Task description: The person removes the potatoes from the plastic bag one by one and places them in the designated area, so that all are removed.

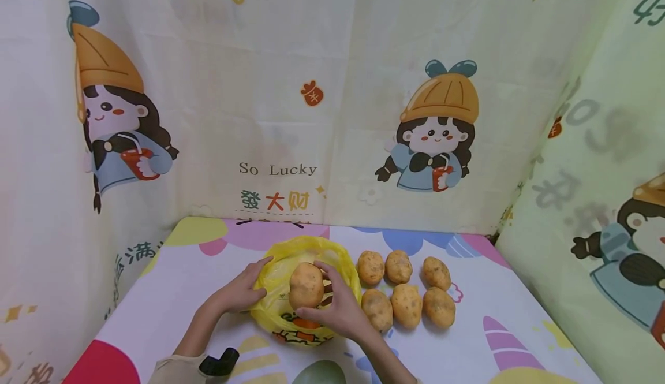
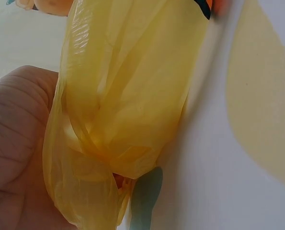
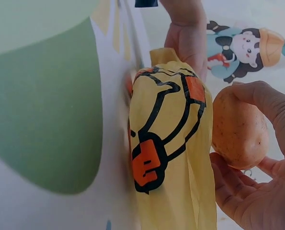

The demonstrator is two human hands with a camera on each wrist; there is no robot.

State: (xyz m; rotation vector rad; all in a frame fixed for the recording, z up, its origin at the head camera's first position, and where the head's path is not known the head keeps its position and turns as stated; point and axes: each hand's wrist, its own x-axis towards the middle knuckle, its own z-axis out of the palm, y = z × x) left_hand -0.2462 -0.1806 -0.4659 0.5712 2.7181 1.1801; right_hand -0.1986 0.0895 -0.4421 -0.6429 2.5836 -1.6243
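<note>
A yellow plastic bag (image 1: 345, 257) stands on the table with its mouth spread wide and a dark and orange print on its front. My left hand (image 1: 240, 290) holds the bag's left rim; in the left wrist view the thin yellow film (image 2: 132, 96) lies against that hand. Over the bag's mouth, my right hand (image 1: 340, 303) grips a potato (image 1: 305, 286) between thumb and fingers. Seen from the right wrist, this potato (image 3: 240, 127) is just beyond the printed side of the bag. How much lies inside the bag is hidden.
Several potatoes (image 1: 407, 306) lie in two rows on the table, right of the bag. The table (image 1: 171, 291) has a colourful patterned cover. Printed cloth (image 1: 337, 141) hangs behind it and along both sides.
</note>
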